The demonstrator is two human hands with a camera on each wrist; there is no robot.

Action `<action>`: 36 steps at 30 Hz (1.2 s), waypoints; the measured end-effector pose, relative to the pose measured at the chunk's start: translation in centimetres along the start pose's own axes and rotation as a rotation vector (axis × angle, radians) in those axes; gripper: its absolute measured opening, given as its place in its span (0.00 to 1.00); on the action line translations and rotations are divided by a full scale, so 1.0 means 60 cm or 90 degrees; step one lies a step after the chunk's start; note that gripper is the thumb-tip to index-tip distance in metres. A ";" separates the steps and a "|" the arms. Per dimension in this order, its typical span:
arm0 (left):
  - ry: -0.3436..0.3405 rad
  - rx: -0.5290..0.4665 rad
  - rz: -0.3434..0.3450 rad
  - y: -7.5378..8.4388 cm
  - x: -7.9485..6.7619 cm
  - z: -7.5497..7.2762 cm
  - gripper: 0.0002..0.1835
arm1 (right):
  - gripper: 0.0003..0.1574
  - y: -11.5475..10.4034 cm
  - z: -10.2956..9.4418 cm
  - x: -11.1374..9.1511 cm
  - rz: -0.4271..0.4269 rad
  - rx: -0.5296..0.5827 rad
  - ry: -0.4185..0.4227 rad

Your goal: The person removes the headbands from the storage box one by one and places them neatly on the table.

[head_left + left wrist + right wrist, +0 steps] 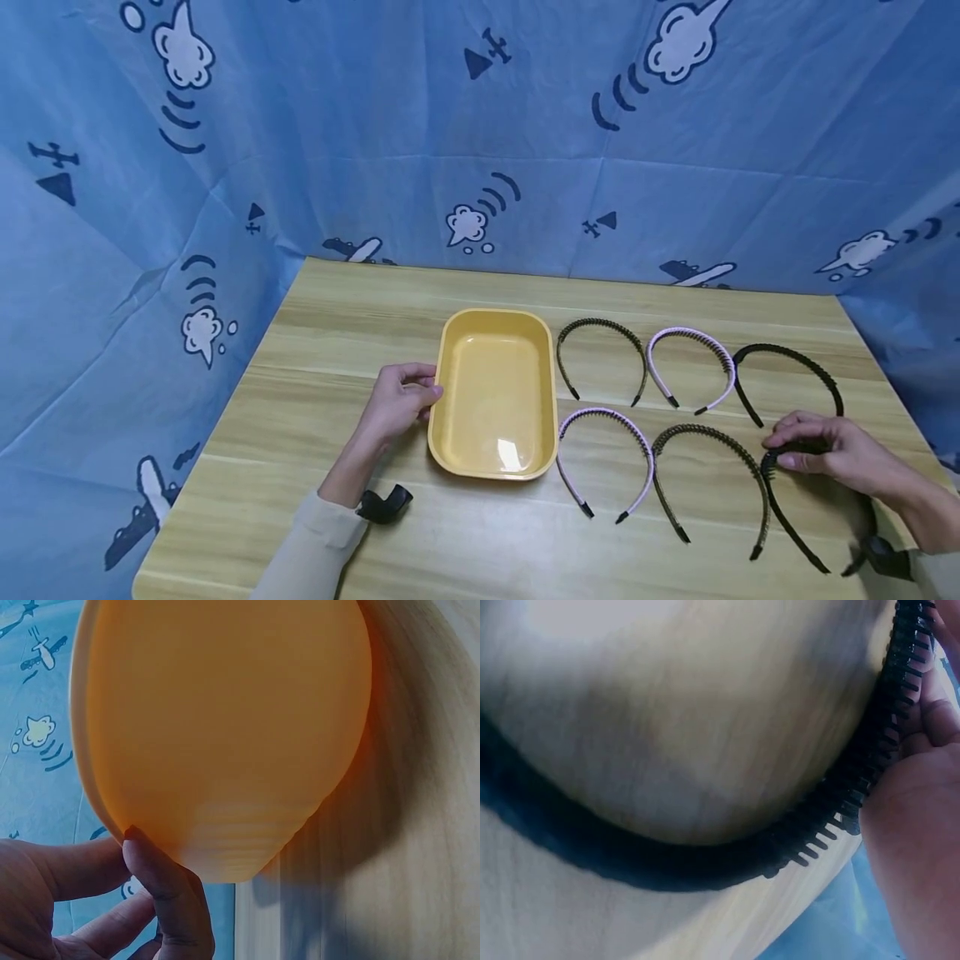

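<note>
A yellow rectangular tray (491, 392) lies on the table with nothing in it. My left hand (397, 398) pinches its left rim between thumb and fingers; in the left wrist view, the thumb laps over the tray's edge (225, 750). At the front right, my right hand (840, 454) grips the top of a black headband (797, 533), whose two ends point toward the near side. The right wrist view shows this toothed black headband (667, 866) close up, with the fingers partly hidden behind it.
Right of the tray, more headbands lie in two rows: a brown one (597, 322), a pink one (690, 332) and a black one (787, 350) behind; a pink one (603, 412) and a brown one (705, 430) in front. Blue patterned cloth (525, 125) hangs behind the wooden table (337, 333).
</note>
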State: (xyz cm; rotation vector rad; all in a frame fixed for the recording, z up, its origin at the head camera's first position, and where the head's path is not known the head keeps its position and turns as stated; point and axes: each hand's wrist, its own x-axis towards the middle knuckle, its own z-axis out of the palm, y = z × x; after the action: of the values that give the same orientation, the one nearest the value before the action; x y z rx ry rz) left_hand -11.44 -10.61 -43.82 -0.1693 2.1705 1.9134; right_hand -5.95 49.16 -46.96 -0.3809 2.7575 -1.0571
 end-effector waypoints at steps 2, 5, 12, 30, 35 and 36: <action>-0.001 0.001 0.002 0.000 0.000 0.001 0.17 | 0.12 0.000 -0.001 0.000 -0.004 0.003 -0.006; -0.002 0.004 0.004 0.000 0.000 0.003 0.16 | 0.13 -0.003 -0.002 -0.003 -0.001 0.003 -0.008; -0.001 0.005 0.001 -0.001 -0.002 0.000 0.16 | 0.13 -0.011 -0.008 -0.002 -0.007 -0.015 -0.023; 0.020 0.187 0.147 -0.011 -0.010 -0.005 0.17 | 0.10 -0.099 0.011 -0.007 0.047 -0.118 0.135; 0.039 0.257 0.167 -0.005 -0.013 -0.005 0.19 | 0.14 -0.122 0.022 -0.001 0.031 -0.115 0.148; 0.040 0.268 0.172 -0.004 -0.014 -0.005 0.19 | 0.15 -0.127 0.026 0.001 0.027 -0.110 0.153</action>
State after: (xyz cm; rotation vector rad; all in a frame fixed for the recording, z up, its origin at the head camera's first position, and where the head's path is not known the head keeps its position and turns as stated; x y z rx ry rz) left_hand -10.63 -10.97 -43.79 0.1487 2.6945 1.5333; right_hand -4.27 42.74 -42.97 -0.2283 3.0673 -0.9126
